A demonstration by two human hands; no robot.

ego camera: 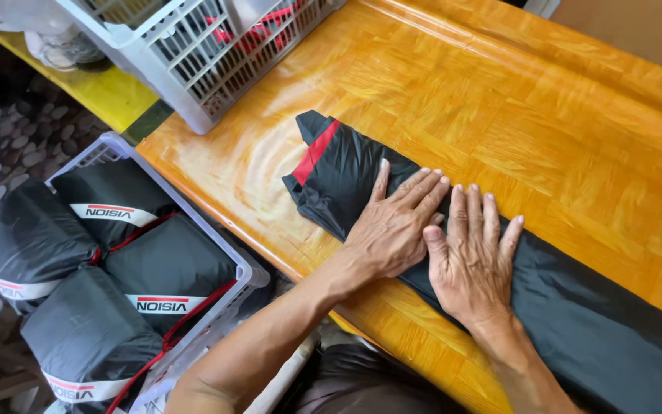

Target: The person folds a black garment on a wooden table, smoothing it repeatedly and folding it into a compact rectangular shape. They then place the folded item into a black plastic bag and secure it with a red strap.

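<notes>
Both the left hand [394, 222] and right hand [473, 257] lie flat and open, gripping nothing, on the folded black cloth [346, 172]; I think even pressure would keep the fold tight.

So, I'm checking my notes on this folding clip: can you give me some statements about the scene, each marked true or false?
1. Both hands press flat on the black fabric. True: left hand and right hand lie side by side on it.
2. The fabric has a red stripe. True.
3. The fabric lies on a glass table. False: it is a glossy wooden table.
4. The basket on the floor is empty. False: it holds packed black bundles.
5. A white plastic basket stands on the table. True.
</notes>
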